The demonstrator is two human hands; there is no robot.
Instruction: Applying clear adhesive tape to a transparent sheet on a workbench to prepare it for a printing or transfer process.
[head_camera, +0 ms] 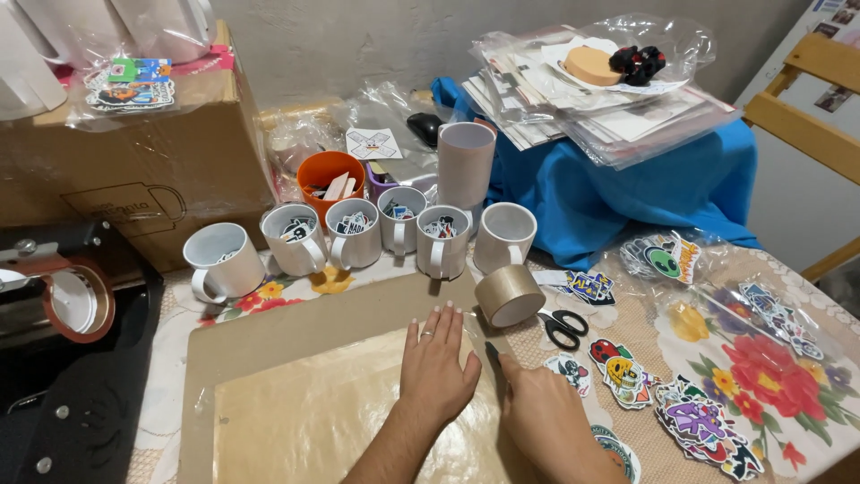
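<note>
Currently, lower centre: left hand (437, 363) lies flat, fingers spread, on the plastic-covered cardboard sheet (305, 394); right hand (542, 414) closed around a dark blade tool (492, 352), beside the tape roll (509, 295).

From my screen I cannot see both forearms fully; the bottom edge cuts them off. The right hand (542, 417) covers most of a dark thin tool (492, 351), so only its tip shows and I cannot tell what it is or how firm the grip is. The cardboard sheet (296, 327) and the shiny film (313, 412) on it run out of the picture below. The black press machine (54, 341) is cut by the left edge. What lies inside the white mugs (358, 233) is too small to tell. The wooden chair (806, 99) is only partly in view at the right.
</note>
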